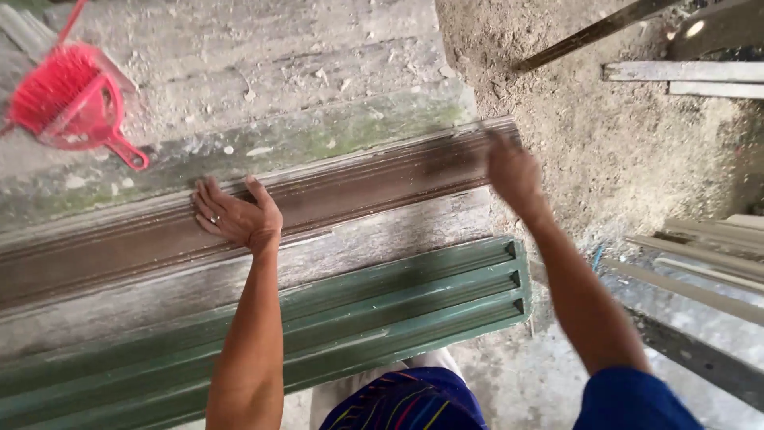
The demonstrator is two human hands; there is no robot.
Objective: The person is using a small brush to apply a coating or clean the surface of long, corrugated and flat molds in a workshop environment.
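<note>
Where it lies along the weathered counter [382, 239], brown moulded timber [358, 187]: left hand [235, 213] flat on it, grip open, steadying; right hand [513, 171] at its end, blurred, grip perhaps open. Green moulding [398, 306] nearer; red dustpan [76, 99] beyond.

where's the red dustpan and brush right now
In the head view the red dustpan and brush lie at the upper left on the dusty floor, beyond the brown moulded board under the left hand.
</note>
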